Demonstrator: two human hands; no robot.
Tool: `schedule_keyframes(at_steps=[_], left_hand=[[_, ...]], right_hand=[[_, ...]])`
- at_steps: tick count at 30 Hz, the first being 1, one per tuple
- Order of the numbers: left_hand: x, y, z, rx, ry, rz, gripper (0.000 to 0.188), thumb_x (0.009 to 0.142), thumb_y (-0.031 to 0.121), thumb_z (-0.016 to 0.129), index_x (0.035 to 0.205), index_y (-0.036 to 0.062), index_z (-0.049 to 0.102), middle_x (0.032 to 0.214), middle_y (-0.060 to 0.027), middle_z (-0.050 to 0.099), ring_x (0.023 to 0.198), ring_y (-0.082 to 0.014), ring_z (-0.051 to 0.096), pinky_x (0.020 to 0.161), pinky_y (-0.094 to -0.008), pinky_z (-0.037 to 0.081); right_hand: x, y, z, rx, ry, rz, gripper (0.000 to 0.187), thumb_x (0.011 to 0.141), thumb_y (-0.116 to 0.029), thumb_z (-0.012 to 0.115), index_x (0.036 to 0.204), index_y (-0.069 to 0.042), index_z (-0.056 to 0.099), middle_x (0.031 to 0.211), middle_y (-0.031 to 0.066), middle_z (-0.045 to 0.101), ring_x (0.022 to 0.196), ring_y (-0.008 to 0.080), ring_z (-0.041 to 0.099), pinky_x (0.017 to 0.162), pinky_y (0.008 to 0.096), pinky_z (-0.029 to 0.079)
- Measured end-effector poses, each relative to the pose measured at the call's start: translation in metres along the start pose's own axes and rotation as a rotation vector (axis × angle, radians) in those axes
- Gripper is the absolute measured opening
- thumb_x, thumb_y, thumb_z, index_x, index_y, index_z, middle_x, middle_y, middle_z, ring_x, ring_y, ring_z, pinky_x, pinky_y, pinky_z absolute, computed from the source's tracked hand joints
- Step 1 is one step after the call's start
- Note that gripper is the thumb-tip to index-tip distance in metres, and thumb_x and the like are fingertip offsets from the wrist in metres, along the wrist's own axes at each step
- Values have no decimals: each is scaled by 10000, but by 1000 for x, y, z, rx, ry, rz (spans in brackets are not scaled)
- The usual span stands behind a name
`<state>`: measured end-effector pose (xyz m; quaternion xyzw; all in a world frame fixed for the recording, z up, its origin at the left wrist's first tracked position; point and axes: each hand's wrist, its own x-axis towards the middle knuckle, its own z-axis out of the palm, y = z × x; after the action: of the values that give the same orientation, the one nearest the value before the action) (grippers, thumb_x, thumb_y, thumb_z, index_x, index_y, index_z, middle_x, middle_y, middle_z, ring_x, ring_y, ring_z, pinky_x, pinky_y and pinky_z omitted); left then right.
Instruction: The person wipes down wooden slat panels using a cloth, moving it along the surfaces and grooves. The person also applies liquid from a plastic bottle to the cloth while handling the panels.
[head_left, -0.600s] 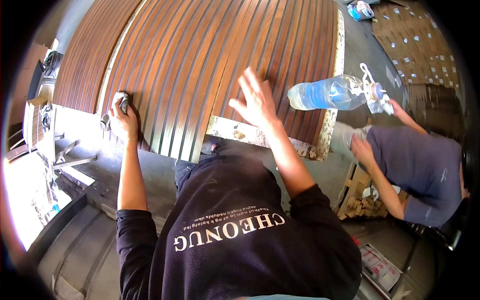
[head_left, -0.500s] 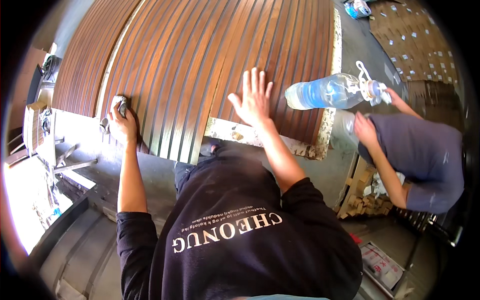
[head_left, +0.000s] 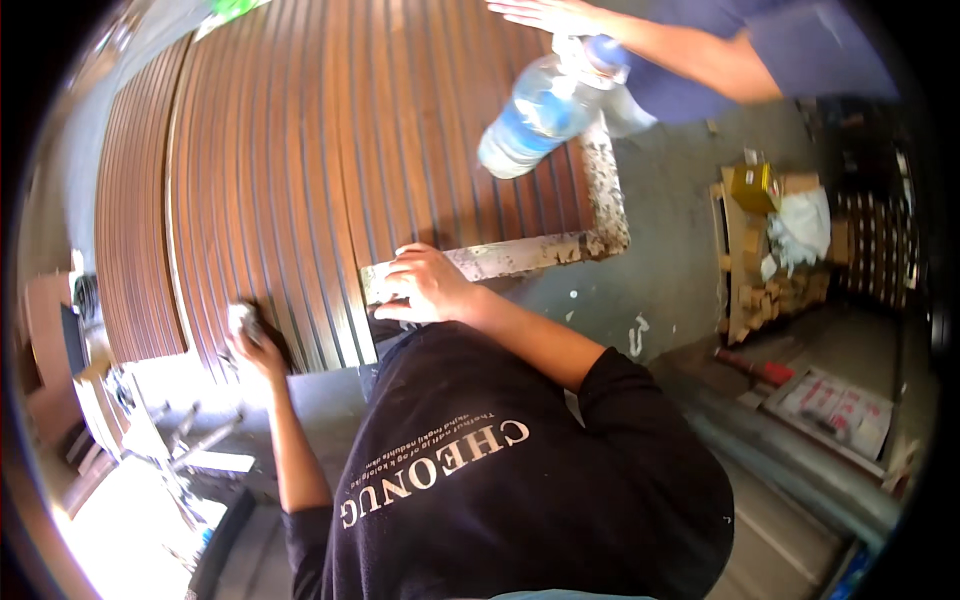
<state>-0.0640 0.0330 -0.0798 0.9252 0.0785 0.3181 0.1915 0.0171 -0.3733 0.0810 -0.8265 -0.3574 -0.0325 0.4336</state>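
Note:
My left hand point(head_left: 256, 350) is closed around a crumpled grey-white rag point(head_left: 243, 320), pressed on the near end of a brown slatted panel point(head_left: 265, 200). My right hand point(head_left: 430, 288) lies at the near edge beside the panel's corner, its fingers loosely bent and apart, with nothing visible in them. Under it shows the worn, whitish edge of a board point(head_left: 520, 252). A large clear plastic bottle point(head_left: 540, 115) with a blue band and blue cap stands on the slats farther right, holding some liquid.
A co-worker's hand and forearm point(head_left: 680, 50) reach over the far right of the panels, behind the bottle. A narrower slatted panel point(head_left: 140, 220) lies at the left. On the right floor are wood offcuts point(head_left: 765, 300), a yellow tin point(head_left: 755, 188) and a flat box point(head_left: 835, 412).
My right hand has drawn back from lying flat on the slats to the near edge, its fingers now bent. The view has shifted. The co-worker's arm now extends over the panels.

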Motion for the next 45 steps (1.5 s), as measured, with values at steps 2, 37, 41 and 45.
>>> schedule_keyframes(at_steps=[2,37,41,45], left_hand=[[-14,92,-16,-103,-281,124,416,772,68,556,1183,4,550,1132,-217,578,1061,-454,509,1004,-539,325],[126,80,46,-74,-236,481,282,708,44,590,989,37,583,844,-189,584,751,-355,578,675,-497,468],[130,128,42,259,-478,-35,399,732,109,626,1123,84,550,884,-159,593,766,-360,599,708,-477,491],[77,227,2,-117,-791,419,403,643,142,698,1038,153,619,911,-128,620,810,-315,632,698,-417,529]], right_hand=[[-18,4,1,-79,72,35,206,729,-299,713,853,-136,694,883,11,640,892,208,592,843,337,464],[38,54,-12,-453,111,374,570,750,-398,670,1213,-99,524,1361,112,402,1333,343,291,1060,609,212],[33,59,-10,-489,95,403,580,741,-388,687,1225,-120,514,1392,96,379,1351,331,273,1088,590,178],[31,65,-6,-521,61,423,591,753,-417,674,1243,-138,496,1401,88,372,1363,318,256,1104,576,146]])
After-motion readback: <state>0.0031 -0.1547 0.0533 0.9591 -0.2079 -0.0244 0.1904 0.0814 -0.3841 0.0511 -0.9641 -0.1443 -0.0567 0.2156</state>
